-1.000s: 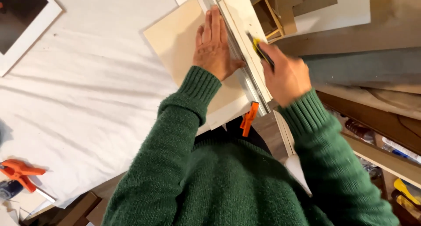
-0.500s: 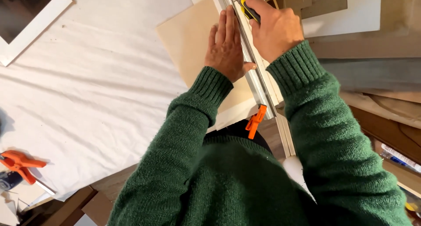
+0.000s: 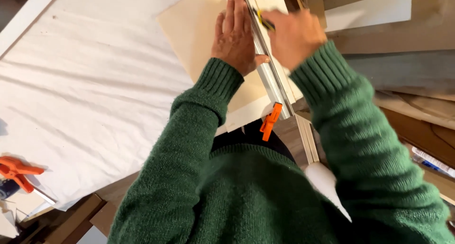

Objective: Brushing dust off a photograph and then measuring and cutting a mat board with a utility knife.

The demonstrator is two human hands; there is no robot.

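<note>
Metal straightedge point(image 3: 271, 78): long, narrow, silvery rail with a ridged profile, lying diagonally on a cream board point(image 3: 199, 35) near the far right of the white-covered surface point(image 3: 85, 97). Its near end reaches the board's near edge, where an orange spring clamp point(image 3: 269, 122) sits against it; its far end runs out of the top of the view.

Open room: broad stretch of wrinkled white sheet to the left of the board. To the right the space is crowded by stacked brown and white boards point(image 3: 379, 16) and grey panels.

Left hand point(image 3: 235, 35): flat, palm down, fingers together and extended along the left side of the straightedge, thumb touching the rail. It presses rather than closes on anything.

Right hand point(image 3: 294, 35): just right of the rail, its grip closed round a yellow-and-black utility knife point(image 3: 264, 22), whose tip meets the straightedge's right edge. The hand is motion-blurred.

Both arms wear a ribbed, knitted dark green sweater point(image 3: 246, 192).

Materials: board smooth and matt; sheet soft cloth; rail hard, reflective.

Also present: a second orange clamp point(image 3: 16, 170) at the lower left edge of the sheet, well apart from the hands; a pale frame edge point(image 3: 28, 12) at upper left.
</note>
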